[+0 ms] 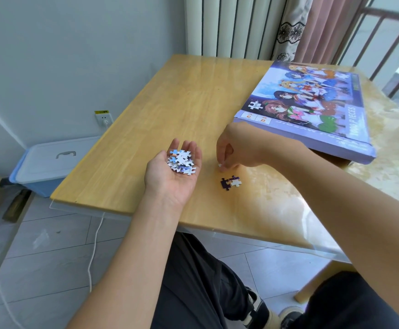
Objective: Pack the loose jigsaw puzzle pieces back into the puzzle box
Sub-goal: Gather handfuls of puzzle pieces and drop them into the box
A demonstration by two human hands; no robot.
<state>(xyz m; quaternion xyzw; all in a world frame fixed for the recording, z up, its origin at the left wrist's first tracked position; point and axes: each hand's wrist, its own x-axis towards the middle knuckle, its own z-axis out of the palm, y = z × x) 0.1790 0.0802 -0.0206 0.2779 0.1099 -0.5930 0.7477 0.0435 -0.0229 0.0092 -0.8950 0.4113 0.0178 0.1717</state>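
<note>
Your left hand (173, 173) cups a flat-palmed pile of pieces (181, 161), right hand (231, 150) pinches one off the desk (170, 98), two loose pieces (231, 182) left, puzzle box (312, 108) lidded.

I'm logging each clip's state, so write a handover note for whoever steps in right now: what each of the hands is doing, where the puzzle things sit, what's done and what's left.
Left hand: palm up above the table, cupping a pile of collected pieces.
Right hand: fingertips down at the table, pinching a small light piece.
Loose pieces on the table: a small cluster just nearer than the right hand.
Puzzle box: at the table's far right, lid on.
Done: most pieces gathered into the left hand.
Left: pick up the last cluster, open the box, tip everything in.
</note>
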